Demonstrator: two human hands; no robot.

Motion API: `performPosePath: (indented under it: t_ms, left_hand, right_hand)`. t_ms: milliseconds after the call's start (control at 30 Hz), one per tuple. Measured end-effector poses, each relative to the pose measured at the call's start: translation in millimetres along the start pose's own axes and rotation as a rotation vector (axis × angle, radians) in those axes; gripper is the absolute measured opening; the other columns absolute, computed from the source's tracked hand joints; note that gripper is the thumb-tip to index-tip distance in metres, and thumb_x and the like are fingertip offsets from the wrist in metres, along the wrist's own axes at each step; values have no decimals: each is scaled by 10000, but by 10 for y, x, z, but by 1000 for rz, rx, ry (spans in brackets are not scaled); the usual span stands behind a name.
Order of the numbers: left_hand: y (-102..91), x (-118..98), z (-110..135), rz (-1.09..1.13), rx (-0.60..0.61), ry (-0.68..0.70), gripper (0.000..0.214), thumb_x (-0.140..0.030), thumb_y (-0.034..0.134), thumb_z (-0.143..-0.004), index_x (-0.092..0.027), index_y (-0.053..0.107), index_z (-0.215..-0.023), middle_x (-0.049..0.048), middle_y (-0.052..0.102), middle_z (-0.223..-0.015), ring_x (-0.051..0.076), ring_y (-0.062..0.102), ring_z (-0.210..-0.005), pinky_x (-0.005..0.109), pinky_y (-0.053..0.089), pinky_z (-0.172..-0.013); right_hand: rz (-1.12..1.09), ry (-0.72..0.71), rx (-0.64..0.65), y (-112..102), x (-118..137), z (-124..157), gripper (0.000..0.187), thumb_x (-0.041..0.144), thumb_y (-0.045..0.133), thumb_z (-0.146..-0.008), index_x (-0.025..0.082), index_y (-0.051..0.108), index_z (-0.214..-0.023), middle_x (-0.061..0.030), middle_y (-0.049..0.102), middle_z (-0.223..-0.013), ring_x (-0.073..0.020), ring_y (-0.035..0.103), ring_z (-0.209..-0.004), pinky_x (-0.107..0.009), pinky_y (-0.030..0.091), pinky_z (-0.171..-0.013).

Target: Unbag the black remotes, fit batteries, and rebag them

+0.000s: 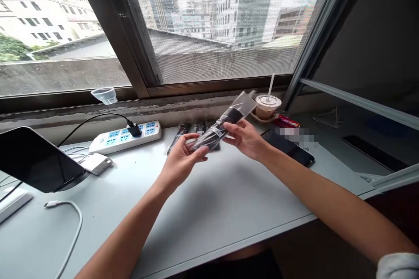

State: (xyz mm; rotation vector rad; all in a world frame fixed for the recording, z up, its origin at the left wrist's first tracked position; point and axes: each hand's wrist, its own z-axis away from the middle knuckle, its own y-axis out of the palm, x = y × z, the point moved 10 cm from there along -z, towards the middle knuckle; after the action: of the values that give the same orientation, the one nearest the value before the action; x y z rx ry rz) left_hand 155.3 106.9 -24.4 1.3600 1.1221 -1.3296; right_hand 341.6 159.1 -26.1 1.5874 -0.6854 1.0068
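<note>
- Tabletop (209, 218): pale grey surface running along the wall under the window; its near edge crosses the lower part of the view.
- White cable (70, 222): lies in a loop near the near-left corner of the tabletop, plug end free.
- Dark tablet (34, 159): propped at a tilt at the left edge of the tabletop, screen off. A small white adapter (96, 163) lies just beside it.
- Left hand (180, 161): raised above the middle of the tabletop, fingers curled and clamped on the lower end of the clear plastic sleeve (222, 126).
- Right hand (247, 139): raised just right of the left hand, thumb and fingers pinched on the middle of the same sleeve.
- Clear plastic sleeve: held off the surface between both hands, tilted with its open upper end pointing toward the far right. It encloses a long black item; what that item is cannot be told.
- Black packets (196, 130): several similar long dark pieces lie side by side near the far edge, partly hidden behind the hands.
- Black phone (291, 148): flat on the tabletop, right of the right hand.
- Power strip (126, 136): white, near the far edge toward the left, one black plug seated in it.
- Lidded drink cup (267, 107): with a straw, at the far edge toward the right corner; a red wrapper (287, 121) lies just beside it.
- Small clear cup (104, 95): rests on the window sill above the power strip.
</note>
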Motion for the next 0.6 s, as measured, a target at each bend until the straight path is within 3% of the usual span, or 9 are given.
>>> performPosePath:
  t_ms: [67, 167, 267, 367, 433, 600]
  left_hand:
    - [-214, -80, -43, 49, -114, 49, 688, -475, 904, -797, -178, 552, -1308, 86, 788, -1055, 225, 767, -966, 326, 599, -823]
    - [-584, -233, -44, 89, -328, 160, 665, -491, 905, -787, -184, 639, -1313, 67, 787, -1067, 174, 755, -891, 243, 571, -729]
    - [-818, -386, 51, 22, -501, 257, 594, -537, 862, -810, -188, 737, -1275, 71, 790, -1082, 176, 745, -868, 232, 575, -663]
    - [-865, -564, 201, -187, -628, 335, 447, -542, 827, -837, -199, 822, -1122, 58, 804, -1003, 181, 722, -804, 232, 556, -574]
    - [-818, -654, 264, -282, -652, 368, 374, -529, 811, -857, -205, 841, -1041, 49, 808, -968, 172, 700, -758, 233, 535, -545]
    - [-793, -760, 298, -217, -628, 423, 338, -479, 816, -869, -211, 789, -1073, 55, 811, -1038, 192, 734, -850, 241, 538, -558]
  right_hand:
    - [-21, 51, 33, -65, -18, 62, 337, 424, 895, -791, 290, 696, -1028, -7, 773, -1143, -224, 718, -1099, -391, 596, -975]
    - [-34, 88, 13, -198, -4, 124, 422, 612, 713, -905, 311, 707, -1201, -50, 758, -1272, -261, 707, -1193, -408, 602, -987]
    - [-36, 164, 93, -102, -88, 198, 481, 625, 648, -934, 280, 703, -1265, -88, 715, -1380, -278, 683, -1267, -432, 603, -1009]
    - [-20, 321, 269, 160, -283, 343, 476, 552, 707, -916, 268, 699, -1298, -110, 703, -1398, -299, 716, -1229, -471, 593, -1029]
    - [5, 405, 375, 292, -392, 444, 468, 494, 742, -916, 263, 695, -1319, -112, 720, -1358, -305, 754, -1171, -461, 587, -1029]
    - [73, 485, 487, 309, -537, 511, 446, 356, 843, -883, 230, 694, -1284, -96, 765, -1200, -268, 805, -1042, -329, 629, -881]
